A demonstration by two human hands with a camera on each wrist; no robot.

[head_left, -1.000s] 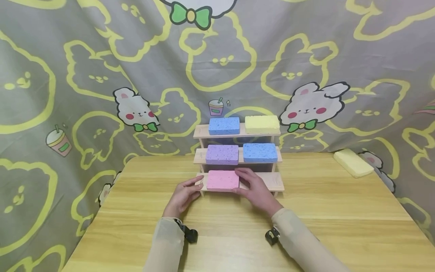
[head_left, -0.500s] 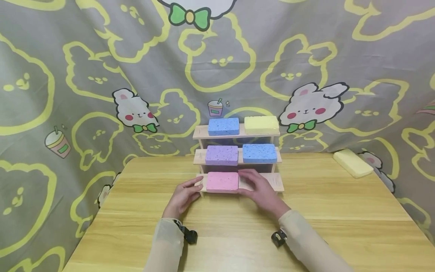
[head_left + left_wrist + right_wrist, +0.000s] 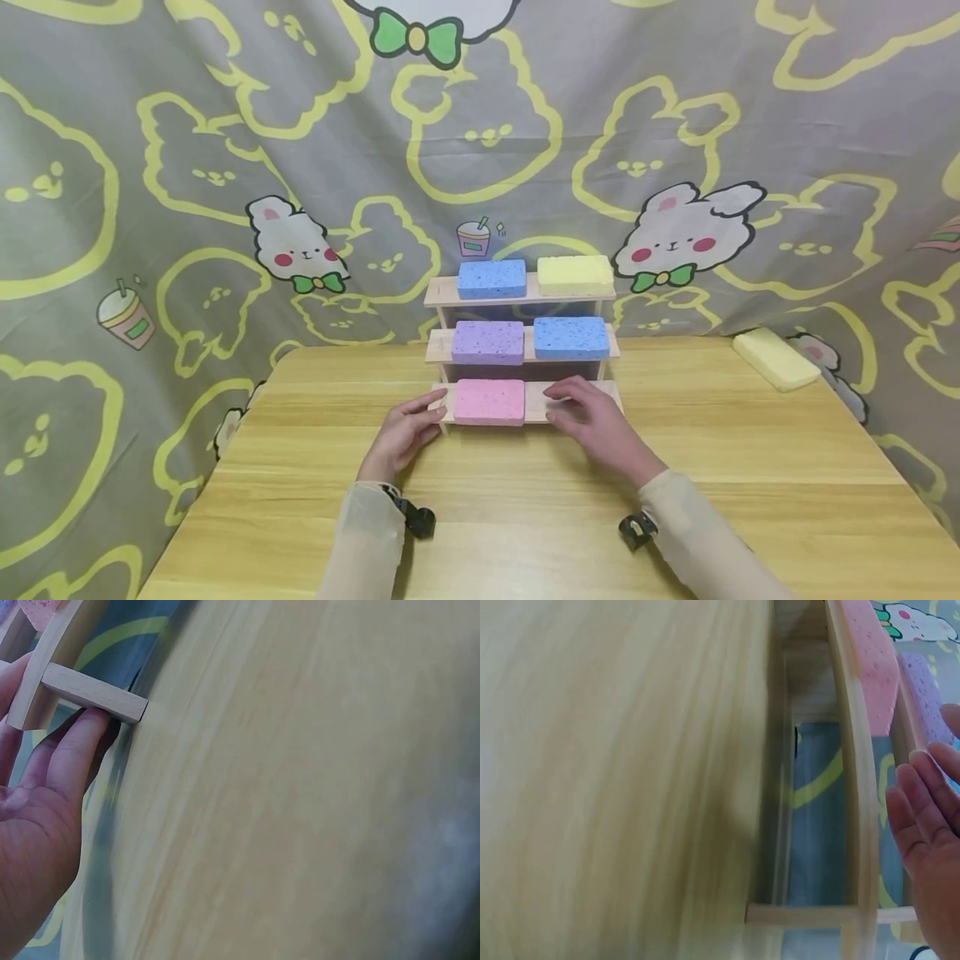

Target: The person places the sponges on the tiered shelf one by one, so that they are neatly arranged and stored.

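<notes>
A three-step wooden display rack (image 3: pixel 535 402) stands on the table. A pink sponge (image 3: pixel 489 402) lies on the left part of its lowest step. My left hand (image 3: pixel 402 433) holds the left end of that step; in the left wrist view, fingers (image 3: pixel 71 754) reach under the board beside the rack's leg (image 3: pixel 96 691). To the right of the pink sponge, apart from it, my right hand (image 3: pixel 600 423) hovers over the lowest step with loosely bent fingers and nothing in them. In the right wrist view its fingers (image 3: pixel 922 799) are spread near the rack.
A purple sponge (image 3: pixel 487 342) and a blue sponge (image 3: pixel 572 337) sit on the middle step. Another blue sponge (image 3: pixel 492 279) and a yellow sponge (image 3: pixel 575 276) sit on top. A loose yellow sponge (image 3: pixel 776 359) lies at the table's (image 3: pixel 720 450) back right, near the patterned curtain (image 3: pixel 517 167).
My right hand has let go of the pink sponge's right side and drawn away to the right. The pink sponge has shifted slightly forward. My left hand has stayed in place.
</notes>
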